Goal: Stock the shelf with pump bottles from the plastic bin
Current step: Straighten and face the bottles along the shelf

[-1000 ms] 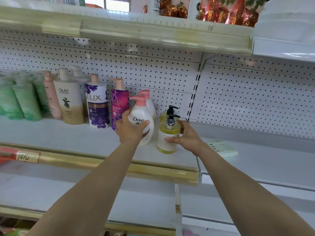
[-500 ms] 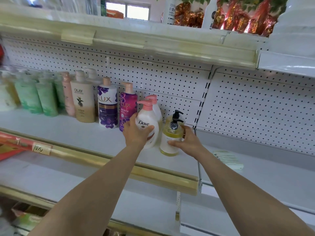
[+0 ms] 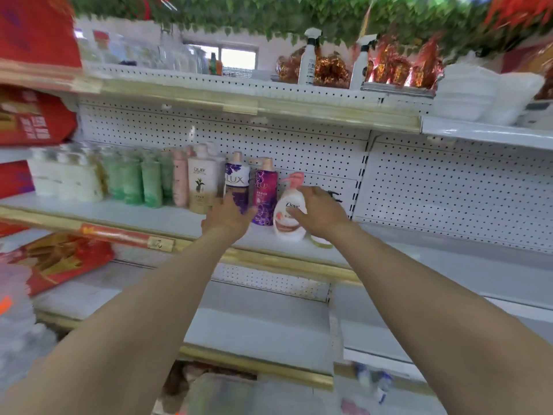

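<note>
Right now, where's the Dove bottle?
In the head view the Dove bottle stands on the middle shelf, just right of the magenta Lux bottle, with the right hand on it.

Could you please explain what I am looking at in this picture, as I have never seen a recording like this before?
There is no machine here: a camera worn on a person's head looks forward and down at their two bare arms reaching to a shop shelf. On it stand pump bottles in a row: green ones, an Olay bottle, two Lux bottles and a white Dove bottle. The right hand touches the Dove bottle and covers most of another bottle behind. The left hand is in front of the Lux bottles; whether it grips one is unclear.
</note>
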### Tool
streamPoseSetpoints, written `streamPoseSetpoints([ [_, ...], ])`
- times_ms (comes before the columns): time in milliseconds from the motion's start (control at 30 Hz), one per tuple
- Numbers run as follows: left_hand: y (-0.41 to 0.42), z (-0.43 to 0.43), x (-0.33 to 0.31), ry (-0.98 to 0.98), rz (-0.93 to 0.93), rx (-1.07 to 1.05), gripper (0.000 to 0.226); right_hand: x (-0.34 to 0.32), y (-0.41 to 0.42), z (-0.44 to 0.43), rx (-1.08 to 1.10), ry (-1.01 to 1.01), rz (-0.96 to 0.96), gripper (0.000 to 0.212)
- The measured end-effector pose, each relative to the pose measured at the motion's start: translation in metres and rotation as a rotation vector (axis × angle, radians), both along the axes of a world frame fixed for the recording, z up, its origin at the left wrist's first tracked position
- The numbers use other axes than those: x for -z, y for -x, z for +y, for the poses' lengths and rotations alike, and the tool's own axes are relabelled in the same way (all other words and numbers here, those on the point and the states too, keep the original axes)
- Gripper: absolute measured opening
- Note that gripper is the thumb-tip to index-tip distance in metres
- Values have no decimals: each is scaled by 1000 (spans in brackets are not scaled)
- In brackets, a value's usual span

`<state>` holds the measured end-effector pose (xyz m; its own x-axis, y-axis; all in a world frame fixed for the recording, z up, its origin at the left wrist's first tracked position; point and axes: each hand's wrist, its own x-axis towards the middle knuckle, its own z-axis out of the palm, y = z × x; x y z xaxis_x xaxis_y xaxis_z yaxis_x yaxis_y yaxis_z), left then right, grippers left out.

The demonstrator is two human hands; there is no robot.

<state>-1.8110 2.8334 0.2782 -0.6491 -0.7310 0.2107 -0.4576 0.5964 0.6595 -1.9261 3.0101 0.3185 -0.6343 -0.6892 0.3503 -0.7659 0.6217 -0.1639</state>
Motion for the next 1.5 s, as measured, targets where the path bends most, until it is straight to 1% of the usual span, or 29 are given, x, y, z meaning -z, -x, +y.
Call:
streamPoseSetpoints([
  [67, -45, -8, -8, 46, -60, -43, 74, -2, -45, -17, -12, 2, -6, 66],
  [200, -128, -24, -18, 89, -81, -59, 75, -2, -119, -46, -50, 60, -75, 61],
  [267, -160, -35, -21, 108, -124, -68, 75, -1, -148, -58, -69, 67, -104, 64],
  [333, -187, -47, -24, 124, -143, -84, 74, -4, -172, -70, -79, 61, -112, 66],
  [433, -219, -68, -29, 138, -130, -118, 75, -8, -199, -94, -82, 51, -112, 64],
  [567, -247, -95, -30, 130, -115, -158, 72, -5, -216, -129, -115, 11, -95, 67],
  [667, -255, -126, -28, 137, -96, -161, 69, -3, -217, -162, -117, 8, -104, 68],
  [800, -251, -183, -24, 161, -82, -156, 71, 0, -204, -221, -116, 0, -90, 69],
  [900, -238, -238, -19, 176, -67, -149, 68, 3, -186, -278, -120, 12, -86, 70],
  [1033, -215, -317, -25, 172, -80, -127, 77, 1, -161, -364, -133, 39, -145, 72],
  [1233, -192, -438, -32, 174, -68, -130, 77, -8, -140, -483, -151, 25, -149, 72],
  [1367, -189, -511, -17, 142, -84, -125, 80, -5, -136, -544, -163, 19, -168, 71],
  [1433, -190, -547, -11, 146, -73, -119, 82, -1, -135, -569, -157, 31, -182, 72],
  [1500, -190, -580, -7, 179, -51, -100, 80, 4, -136, -592, -133, 44, -191, 72],
])
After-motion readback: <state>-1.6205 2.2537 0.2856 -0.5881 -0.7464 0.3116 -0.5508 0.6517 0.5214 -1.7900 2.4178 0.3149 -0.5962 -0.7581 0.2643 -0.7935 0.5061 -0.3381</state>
